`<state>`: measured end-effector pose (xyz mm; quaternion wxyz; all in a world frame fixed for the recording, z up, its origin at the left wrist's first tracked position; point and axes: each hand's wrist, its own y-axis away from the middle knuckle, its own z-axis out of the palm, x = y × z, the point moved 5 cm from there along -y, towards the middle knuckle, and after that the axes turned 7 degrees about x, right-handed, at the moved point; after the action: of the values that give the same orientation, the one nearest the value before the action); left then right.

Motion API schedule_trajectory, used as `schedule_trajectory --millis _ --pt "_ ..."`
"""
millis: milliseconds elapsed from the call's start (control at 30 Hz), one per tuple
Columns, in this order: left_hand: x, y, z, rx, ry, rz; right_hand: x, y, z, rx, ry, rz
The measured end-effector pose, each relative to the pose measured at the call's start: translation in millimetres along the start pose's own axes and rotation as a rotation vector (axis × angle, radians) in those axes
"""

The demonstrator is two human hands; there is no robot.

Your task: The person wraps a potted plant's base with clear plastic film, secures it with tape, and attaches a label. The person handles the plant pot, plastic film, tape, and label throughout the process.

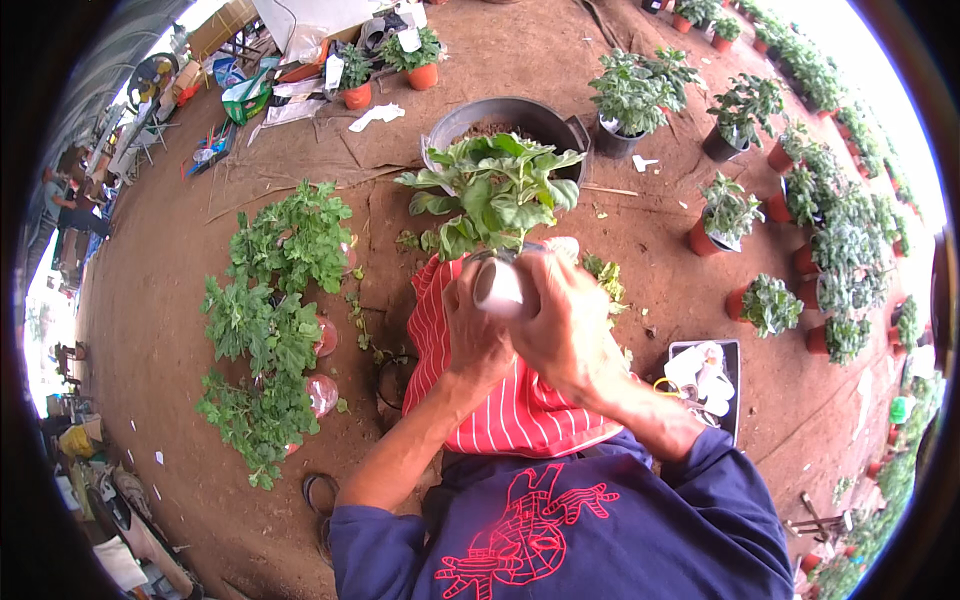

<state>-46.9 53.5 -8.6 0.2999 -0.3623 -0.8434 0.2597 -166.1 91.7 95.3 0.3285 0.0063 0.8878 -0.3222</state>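
Note:
A curled white piece [499,291], paper or thin plastic, is held between both hands, close to the camera. My left hand [480,330] has its fingers closed at the left edge of the piece. My right hand [562,315], blurred, grips its right side. Just beyond the hands a leafy green potted plant [495,187] leans away from me. Its pot is mostly hidden behind the hands; only a bit of dark rim shows. Under the hands a red cloth with white stripes [510,420] covers my lap.
A large black tub [499,111] of soil stands ahead. Several leafy plants [262,330] sit to the left. A grey tray [731,375] to the right holds white pieces and yellow-handled scissors [664,387]. Potted plants [772,304] fill the right side. A person [67,202] is far left.

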Motion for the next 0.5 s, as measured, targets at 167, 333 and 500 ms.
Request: schedule_trajectory --millis 167,333,500 --pt "-1.1 21.0 -2.4 0.002 -0.103 0.045 18.6 58.2 29.4 0.100 -0.287 0.225" --pt "-18.1 29.1 -12.3 0.061 0.106 0.069 17.3 74.8 46.4 0.196 -0.257 -0.063" --pt "-30.3 28.5 -17.5 -0.008 0.188 0.128 19.2 81.1 46.1 0.178 -0.229 -0.090"
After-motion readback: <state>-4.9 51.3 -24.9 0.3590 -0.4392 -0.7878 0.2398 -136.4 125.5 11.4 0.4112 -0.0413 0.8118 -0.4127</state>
